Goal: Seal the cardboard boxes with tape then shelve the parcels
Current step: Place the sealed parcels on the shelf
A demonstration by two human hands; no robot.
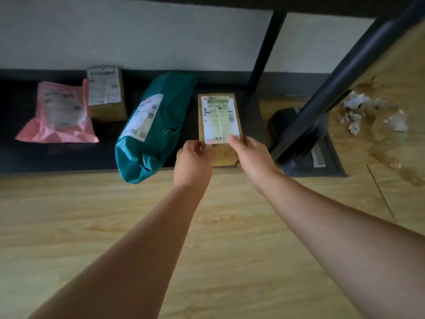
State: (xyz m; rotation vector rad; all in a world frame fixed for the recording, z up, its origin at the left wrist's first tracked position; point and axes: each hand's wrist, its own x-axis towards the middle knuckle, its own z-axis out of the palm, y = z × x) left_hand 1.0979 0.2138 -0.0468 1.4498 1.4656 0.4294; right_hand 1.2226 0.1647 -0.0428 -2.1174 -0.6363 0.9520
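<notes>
on the shelf (57, 157), two bags (161, 116), two boxes (105, 93), left hand (193, 162) and right hand (250, 157) gripping nearer box (218, 116)

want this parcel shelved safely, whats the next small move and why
Probably slide the labelled cardboard box a little deeper onto the black shelf. The left hand and right hand both grip its near end, which sits right at the shelf's front edge.

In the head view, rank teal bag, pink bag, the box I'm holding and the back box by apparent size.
1. teal bag
2. pink bag
3. held box
4. back box, smallest-looking, but it sits farther back, so the two boxes' real order is unsure.
</notes>
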